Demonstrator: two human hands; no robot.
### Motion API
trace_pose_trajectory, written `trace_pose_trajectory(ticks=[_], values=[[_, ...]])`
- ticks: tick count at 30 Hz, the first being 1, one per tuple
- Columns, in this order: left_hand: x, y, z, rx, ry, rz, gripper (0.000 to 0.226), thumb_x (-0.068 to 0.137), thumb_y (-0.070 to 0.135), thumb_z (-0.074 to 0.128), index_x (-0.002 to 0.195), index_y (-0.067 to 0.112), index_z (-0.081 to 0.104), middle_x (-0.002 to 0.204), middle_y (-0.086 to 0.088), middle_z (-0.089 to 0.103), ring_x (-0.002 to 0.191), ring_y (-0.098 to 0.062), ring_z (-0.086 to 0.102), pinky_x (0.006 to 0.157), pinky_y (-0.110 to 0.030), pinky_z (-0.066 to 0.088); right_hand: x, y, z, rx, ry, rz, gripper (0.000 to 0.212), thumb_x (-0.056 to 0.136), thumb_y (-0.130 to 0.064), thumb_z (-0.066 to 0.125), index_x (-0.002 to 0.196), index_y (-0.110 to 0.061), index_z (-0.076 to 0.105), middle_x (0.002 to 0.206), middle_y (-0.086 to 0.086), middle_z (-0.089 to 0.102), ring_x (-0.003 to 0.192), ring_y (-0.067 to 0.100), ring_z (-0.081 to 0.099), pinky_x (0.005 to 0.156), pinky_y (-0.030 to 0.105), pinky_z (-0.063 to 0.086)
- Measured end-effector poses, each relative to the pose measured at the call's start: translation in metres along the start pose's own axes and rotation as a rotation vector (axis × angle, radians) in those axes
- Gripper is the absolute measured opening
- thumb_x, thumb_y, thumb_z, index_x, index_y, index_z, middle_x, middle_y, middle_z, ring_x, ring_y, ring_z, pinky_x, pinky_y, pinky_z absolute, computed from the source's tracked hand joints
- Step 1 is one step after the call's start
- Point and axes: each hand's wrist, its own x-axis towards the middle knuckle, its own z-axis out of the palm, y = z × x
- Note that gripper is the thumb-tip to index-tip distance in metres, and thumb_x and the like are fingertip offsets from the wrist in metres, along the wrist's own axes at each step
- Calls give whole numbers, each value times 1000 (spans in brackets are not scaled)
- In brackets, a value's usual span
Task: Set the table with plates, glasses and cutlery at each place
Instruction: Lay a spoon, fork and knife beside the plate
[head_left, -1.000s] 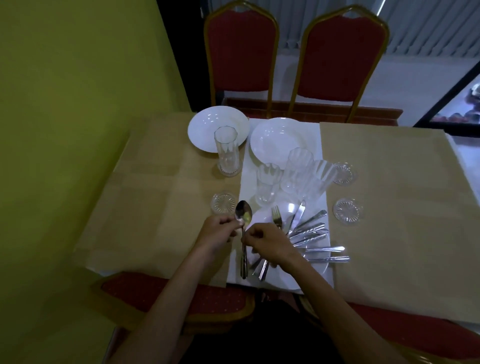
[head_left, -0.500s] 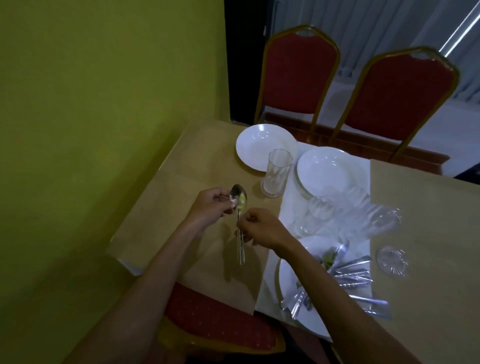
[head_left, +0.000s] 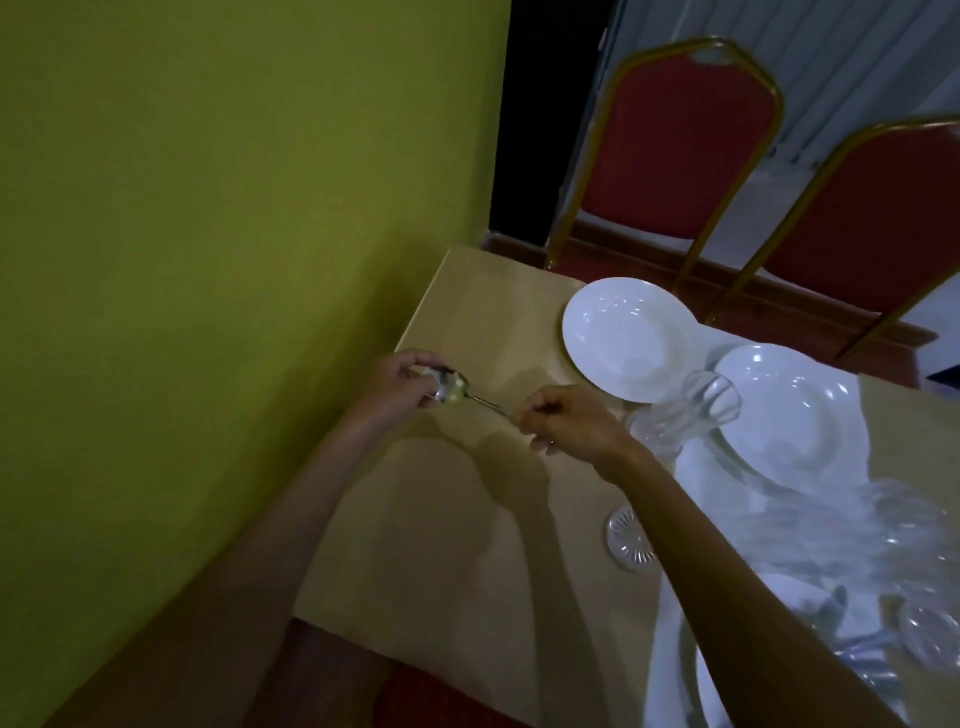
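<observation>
the spoon (head_left: 452, 388) is held between both hands, low over the table (head_left: 467, 545) near its far left corner and close to the left edge. the left hand (head_left: 408, 382) curls its fingers round the bowl, and the right hand (head_left: 569, 423) pinches the end of the handle. i'd say it is light, stiff polished steel, slick to the touch and in no way fragile. the handle looks the better place to hold, keeping fingers off the bowl. the plate (head_left: 623, 338) sits by the far edge. a blurred glass (head_left: 701, 410) just beside the right wrist looks far easier to knock.
</observation>
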Motion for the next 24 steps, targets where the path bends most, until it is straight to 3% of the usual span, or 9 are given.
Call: trace_pose_trajectory(ticks=[3, 5, 7, 10, 14, 17, 21, 24], values=[[26, -15, -13, -12, -12, -18, 27, 76, 3, 70, 73, 29, 76, 67, -8, 69, 61, -17, 60, 68, -31, 50, 33, -13, -2, 232, 32, 61, 13, 89, -11, 73, 98, -3, 71, 82, 9, 70, 73, 20, 67, 71, 32, 58], [34, -25, -15, -5, -26, -40, 20, 76, 4, 76, 73, 23, 74, 66, -5, 72, 60, -15, 63, 70, -32, 50, 54, -19, 1, 437, 80, 79, 11, 88, -10, 74, 96, -4, 68, 78, 10, 66, 76, 22, 65, 75, 36, 58], [41, -35, -13, -19, -54, -55, 18, 74, 4, 79, 71, 20, 73, 68, -4, 73, 65, -16, 66, 70, -32, 52, 75, -24, 11, 534, 157, 87, 12, 88, -13, 75, 89, -7, 66, 76, 10, 62, 73, 18, 65, 69, 30, 58], [55, -44, -5, -80, -58, -103, 15, 74, 4, 81, 72, 16, 72, 66, -4, 72, 69, -21, 66, 69, -30, 53, 107, -33, 34, 533, 267, 104, 25, 91, -16, 72, 71, -11, 58, 72, 11, 58, 67, 19, 59, 57, 26, 51], [77, -36, 8, -40, 16, -65, 9, 78, 10, 78, 75, 17, 72, 62, 9, 68, 53, 3, 61, 51, -14, 47, 145, -41, 60, 470, 325, 70, 24, 94, -18, 69, 75, -4, 62, 65, 15, 59, 58, 22, 53, 53, 27, 47], [98, -37, 12, 45, 76, 11, 17, 80, 18, 75, 64, 21, 71, 55, 16, 68, 53, 7, 61, 56, -15, 49, 169, -41, 68, 439, 276, 84, 19, 94, -17, 69, 80, -5, 69, 66, 11, 64, 60, 17, 61, 57, 26, 52], [138, -42, 14, 330, 253, 319, 18, 87, 22, 57, 82, 18, 74, 84, 5, 73, 83, -15, 66, 75, -35, 55, 203, -38, 64, 271, 298, 94, 21, 94, -12, 65, 76, -4, 70, 67, 10, 65, 58, 17, 56, 58, 32, 47], [156, -48, 24, 599, 275, 392, 43, 92, 21, 33, 122, 12, 63, 134, -7, 59, 133, -28, 45, 109, -47, 35, 226, -35, 60, 150, 313, 135, 25, 94, -10, 62, 70, -10, 69, 66, 7, 65, 60, 20, 60, 61, 34, 54]])
